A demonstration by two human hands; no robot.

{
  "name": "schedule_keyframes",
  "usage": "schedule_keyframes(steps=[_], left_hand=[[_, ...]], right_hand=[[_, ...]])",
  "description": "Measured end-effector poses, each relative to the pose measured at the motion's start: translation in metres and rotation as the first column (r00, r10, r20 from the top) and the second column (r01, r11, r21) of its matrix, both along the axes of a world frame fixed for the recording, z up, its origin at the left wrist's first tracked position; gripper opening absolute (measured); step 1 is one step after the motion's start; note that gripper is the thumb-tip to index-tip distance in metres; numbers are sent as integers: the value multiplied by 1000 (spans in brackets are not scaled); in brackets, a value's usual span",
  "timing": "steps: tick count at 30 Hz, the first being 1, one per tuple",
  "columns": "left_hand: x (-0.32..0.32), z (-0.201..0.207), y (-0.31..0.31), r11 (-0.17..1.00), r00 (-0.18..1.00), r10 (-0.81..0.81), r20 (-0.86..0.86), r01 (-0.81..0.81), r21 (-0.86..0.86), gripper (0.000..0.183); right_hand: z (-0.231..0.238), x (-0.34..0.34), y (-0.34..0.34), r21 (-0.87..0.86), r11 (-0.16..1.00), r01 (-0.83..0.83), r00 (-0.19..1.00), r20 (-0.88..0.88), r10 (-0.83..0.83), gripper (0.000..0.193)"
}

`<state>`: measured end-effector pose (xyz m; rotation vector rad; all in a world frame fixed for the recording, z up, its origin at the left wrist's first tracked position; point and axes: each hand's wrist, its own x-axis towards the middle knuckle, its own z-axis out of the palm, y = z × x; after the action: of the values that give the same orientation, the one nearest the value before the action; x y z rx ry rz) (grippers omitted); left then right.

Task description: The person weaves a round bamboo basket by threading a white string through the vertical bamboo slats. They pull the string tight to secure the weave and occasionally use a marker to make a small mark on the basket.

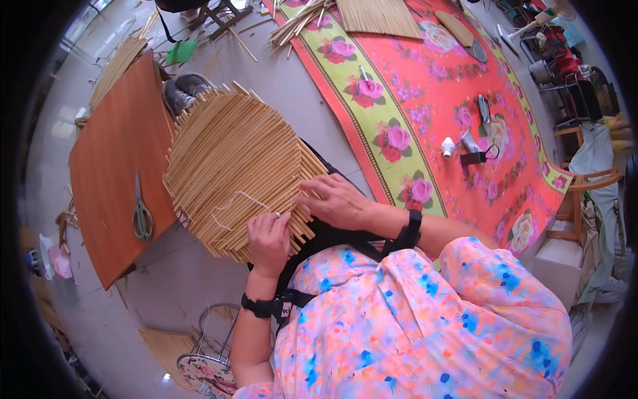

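A rounded mat of straw-coloured stalks [229, 156], laid side by side with uneven ends, rests in front of my body. A cream thread [249, 195] loops loosely over its near part and runs toward my left hand. My left hand [267, 241] lies at the mat's near edge, fingertips pinched together where the thread arrives; a small light spot shows at one finger. To its right, my right hand [335, 201] bends its fingers over the stalks at the mat's right edge. Its fingertips press close together on the stalks. Whatever lies beneath the fingers is hidden.
Scissors [141, 216] lie on a brown board [109, 173] at left. A red floral cloth [458, 86] spreads at right, with a small white bottle [448, 147] and a dark-handled tool [484, 108]. Loose stalks [299, 25] lie beyond. A floral-seated stool [205, 372] stands near left.
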<state>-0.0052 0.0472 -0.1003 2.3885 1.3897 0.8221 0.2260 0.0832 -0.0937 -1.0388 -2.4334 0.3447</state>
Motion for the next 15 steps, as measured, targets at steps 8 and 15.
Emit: schedule_keyframes(steps=[8, 15], left_hand=[[1, 3, 0, 1000, 1000, 4, 10, -4, -5, 22], [5, 1, 4, 1000, 999, -27, 41, 27, -9, 24]], right_hand=[[-8, 60, 46, -11, 870, 492, 850, -212, -483, 31], [-79, 158, 100, -387, 554, 737, 575, -73, -815, 38]])
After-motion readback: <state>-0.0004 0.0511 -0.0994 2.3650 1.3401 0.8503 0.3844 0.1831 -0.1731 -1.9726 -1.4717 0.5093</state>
